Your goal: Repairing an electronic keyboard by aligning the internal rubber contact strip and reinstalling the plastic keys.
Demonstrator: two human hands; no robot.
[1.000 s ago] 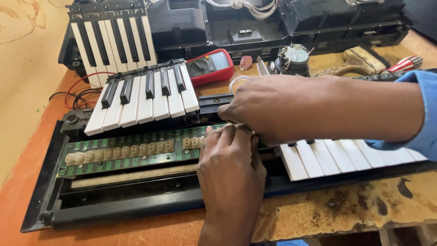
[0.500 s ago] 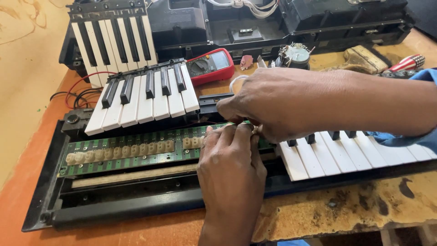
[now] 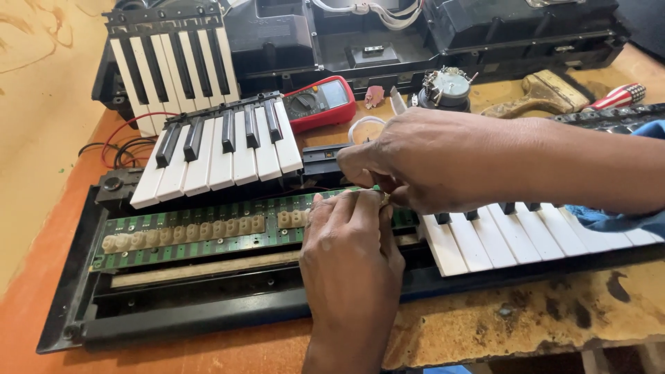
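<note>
1. looking down through the head camera, the one view here, the landmark is the green circuit board (image 3: 208, 232), a long strip lying in the opened black keyboard case (image 3: 173, 315), its long axis running left to right across the table and tilting slightly up toward the right.
2. the left hand (image 3: 353, 253) rests on the board's right end, fingers pressed together and curled onto its top edge. the right hand (image 3: 429, 163) comes in from the right just above that same end, its fingertips drawn together in a pinch on something small at the board's edge — what it is cannot be told.
3. a pale rubber contact strip (image 3: 183, 232) lies along the board, covering its left and middle part.
4. as for progress: judging by how things lie, the case is open and two key sections are off — one loose block of keys (image 3: 222, 149) sits just behind the board, another key block (image 3: 173, 59) farther behind. the white keys (image 3: 540, 235) right of the board are mounted in the case.
5. behind the board's right end lie a red multimeter (image 3: 322, 102) and a brush (image 3: 537, 93).
</note>
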